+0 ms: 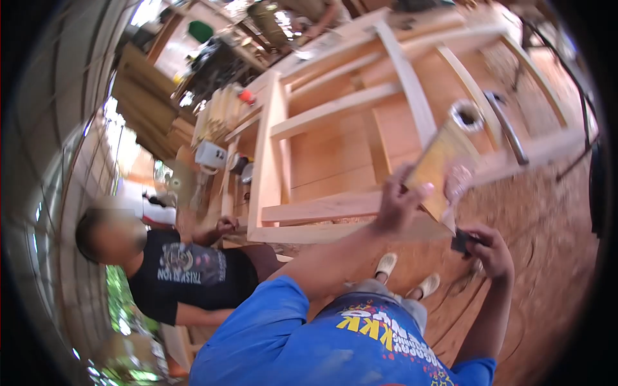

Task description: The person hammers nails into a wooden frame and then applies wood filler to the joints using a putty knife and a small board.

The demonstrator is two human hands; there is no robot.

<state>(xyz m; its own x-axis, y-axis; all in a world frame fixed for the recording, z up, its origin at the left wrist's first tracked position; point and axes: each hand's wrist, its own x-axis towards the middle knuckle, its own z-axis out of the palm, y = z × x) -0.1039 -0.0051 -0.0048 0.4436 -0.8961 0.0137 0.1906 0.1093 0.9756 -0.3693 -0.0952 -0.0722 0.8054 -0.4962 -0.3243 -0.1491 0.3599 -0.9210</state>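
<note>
My left hand [399, 199] is closed on the near edge of a yellowish wooden board [443, 161], its thumb over the face. The board is tilted over the corner of a large pale wooden frame [322, 212]. Lower right of the board, my right hand [490, 249] grips a small dark block [461, 242] between thumb and fingers. Beside the board's right edge is a blurred pinkish object [458, 183] that I cannot make out. A round white-rimmed object [467, 116] sits at the board's far end.
A co-worker in a black shirt [199, 270] is at the left. A curved metal bar [507, 128] lies across the frame at the right. Stacked wood strips [222, 116] and a white container [210, 156] stand at the upper left. Reddish ground [547, 231] shows at the right.
</note>
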